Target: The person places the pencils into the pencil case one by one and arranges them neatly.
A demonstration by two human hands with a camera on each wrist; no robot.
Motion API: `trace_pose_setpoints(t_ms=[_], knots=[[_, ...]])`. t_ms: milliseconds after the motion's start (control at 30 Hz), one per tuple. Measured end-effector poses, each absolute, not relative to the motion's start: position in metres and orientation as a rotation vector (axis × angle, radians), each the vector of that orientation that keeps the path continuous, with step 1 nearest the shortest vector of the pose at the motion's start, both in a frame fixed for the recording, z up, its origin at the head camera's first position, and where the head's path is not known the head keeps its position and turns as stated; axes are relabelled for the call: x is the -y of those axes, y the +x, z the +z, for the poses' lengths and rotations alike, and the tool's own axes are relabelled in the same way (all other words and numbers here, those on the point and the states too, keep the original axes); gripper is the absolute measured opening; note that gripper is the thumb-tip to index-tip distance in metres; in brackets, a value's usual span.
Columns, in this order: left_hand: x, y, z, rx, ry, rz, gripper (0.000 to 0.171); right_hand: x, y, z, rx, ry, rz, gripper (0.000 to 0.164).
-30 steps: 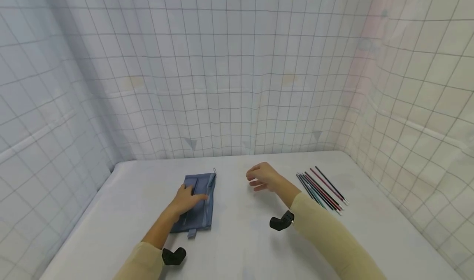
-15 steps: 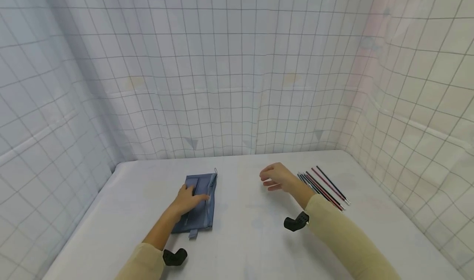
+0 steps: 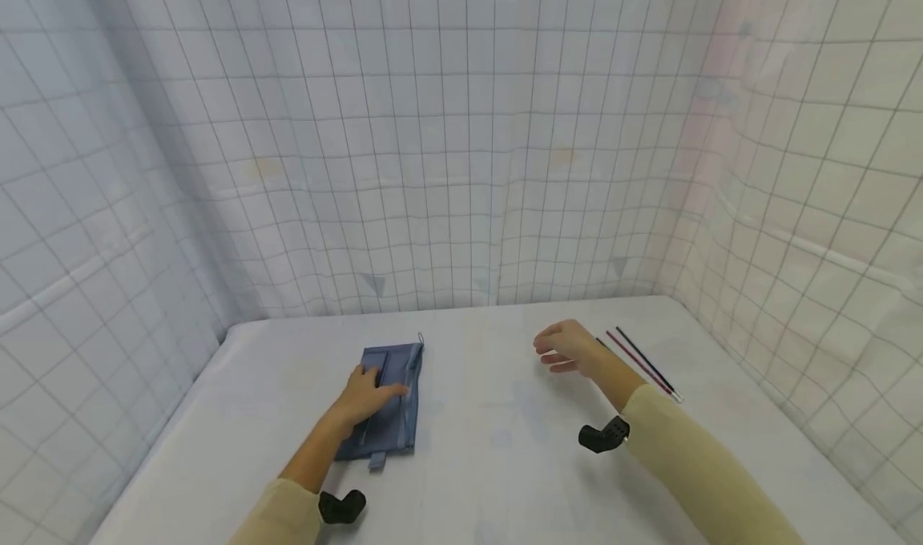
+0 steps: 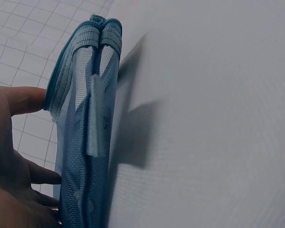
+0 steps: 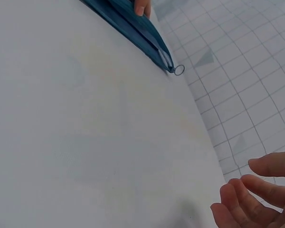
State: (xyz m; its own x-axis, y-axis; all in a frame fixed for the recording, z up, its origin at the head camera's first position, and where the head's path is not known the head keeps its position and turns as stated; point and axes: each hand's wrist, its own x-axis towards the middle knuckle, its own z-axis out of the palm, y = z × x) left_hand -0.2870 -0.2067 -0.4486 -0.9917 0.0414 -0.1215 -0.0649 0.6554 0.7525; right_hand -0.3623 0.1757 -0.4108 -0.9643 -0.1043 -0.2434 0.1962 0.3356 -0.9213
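A blue zippered mesh pouch (image 3: 389,417) lies flat on the left half of the white table. My left hand (image 3: 364,398) rests on it with spread fingers, the thumb towards its zipper edge. In the left wrist view the fingertips touch the side of the pouch (image 4: 88,128). My right hand (image 3: 570,346) hovers over the table, fingers loosely bent and holding nothing. Just right of that hand lie several thin pencils (image 3: 645,365), dark and red, partly hidden by the right forearm. The right wrist view shows this hand (image 5: 256,194) with nothing between its fingers.
The white table (image 3: 476,465) is bounded by a grid-patterned curtain (image 3: 433,168) at the back and both sides. A wire ring (image 5: 179,70) hangs from the pouch's zipper end. Black wrist cameras (image 3: 604,434) stick out below both wrists.
My right hand has moved to the right, towards the pencils, and its forearm now covers more of them. The left hand stays on the pouch.
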Motion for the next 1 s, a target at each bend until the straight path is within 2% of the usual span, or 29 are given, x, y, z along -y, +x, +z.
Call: trace_pose_setpoints(t_ms=[767,1000], knots=[[0.206,-0.285,-0.449,-2.763,-0.006,1.264,0.093,-0.233,-0.348,-0.423,-2.522,0.086,-1.535,0.036],[0.205,-0.285,-0.448,-2.761,-0.002,1.267,0.093,-0.249,-0.343,-0.425,-2.736,0.064,-1.34,0.034]])
